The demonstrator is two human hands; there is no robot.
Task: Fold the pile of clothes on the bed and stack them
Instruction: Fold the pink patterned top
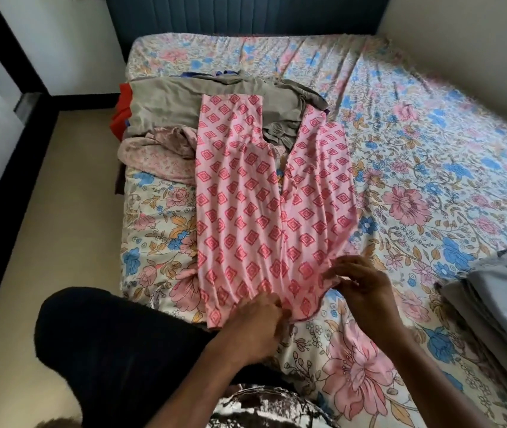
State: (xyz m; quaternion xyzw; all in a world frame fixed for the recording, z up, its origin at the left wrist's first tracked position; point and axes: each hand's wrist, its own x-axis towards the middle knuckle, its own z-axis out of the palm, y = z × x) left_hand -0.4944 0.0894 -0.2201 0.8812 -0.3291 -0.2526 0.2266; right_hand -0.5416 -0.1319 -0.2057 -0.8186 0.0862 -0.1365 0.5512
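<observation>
Pink trousers with a red diamond print (255, 205) lie spread lengthwise on the bed, legs pointing away over the unfolded pile. My left hand (255, 325) pinches the near waist edge at its middle. My right hand (360, 282) holds the near right corner of the waist, fingers curled on the cloth. The pile behind holds a grey-brown garment (172, 109), a pale floral piece (156, 156) and something red (121, 115) at its left edge. A stack of folded grey clothes (499, 298) sits at the right edge of the view.
The bed's floral sheet (415, 149) stretches wide to the right and far side. A dark blue headboard (246, 13) stands at the back. My knee in black (116, 344) rests on the bed's near-left corner. Beige floor (60, 211) lies to the left.
</observation>
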